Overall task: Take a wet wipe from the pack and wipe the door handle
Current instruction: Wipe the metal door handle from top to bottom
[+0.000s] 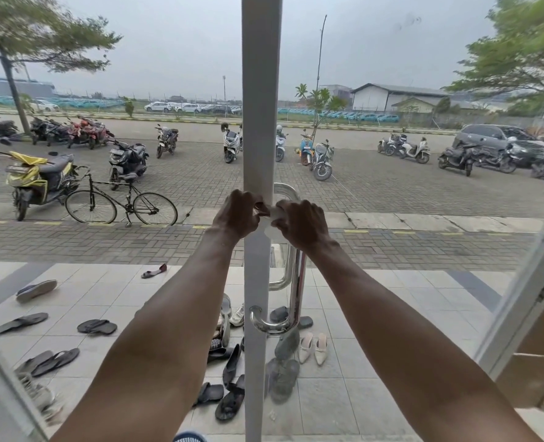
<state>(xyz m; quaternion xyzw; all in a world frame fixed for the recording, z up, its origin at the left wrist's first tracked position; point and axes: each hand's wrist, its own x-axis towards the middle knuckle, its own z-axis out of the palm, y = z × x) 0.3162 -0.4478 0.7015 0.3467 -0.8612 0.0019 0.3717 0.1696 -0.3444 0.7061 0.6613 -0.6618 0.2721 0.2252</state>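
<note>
A white wipe [273, 215] is held between both hands in front of the white door frame [259, 106], level with the upper bend of the door handle [297, 282]. The left hand [237, 215] is curled with its fingertips pinching the wipe's left edge. The right hand [301, 223] is curled likewise and pinches the right edge. The hands hide most of the sheet, so it cannot be told for sure whether it is being spread out or is already pressed against the metal. The pack is not seen in view.

The wipe can be judged thin, limp and damp. It is almost weightless, easily bunched or torn, and likely to cling to skin and steel. It would best be spread flat over the fingers or folded into a pad, not held by its corners.

The handle is a polished steel bar fixed upright beside the frame's right edge, with a curved bracket at the top and another at the bottom. It can be taken as rigid and smooth, and it will be slippery once wetted. A wrapped grip around the bar, slid from the upper bend down to the lower one, would be called for. The brackets should be attended to separately.
</note>
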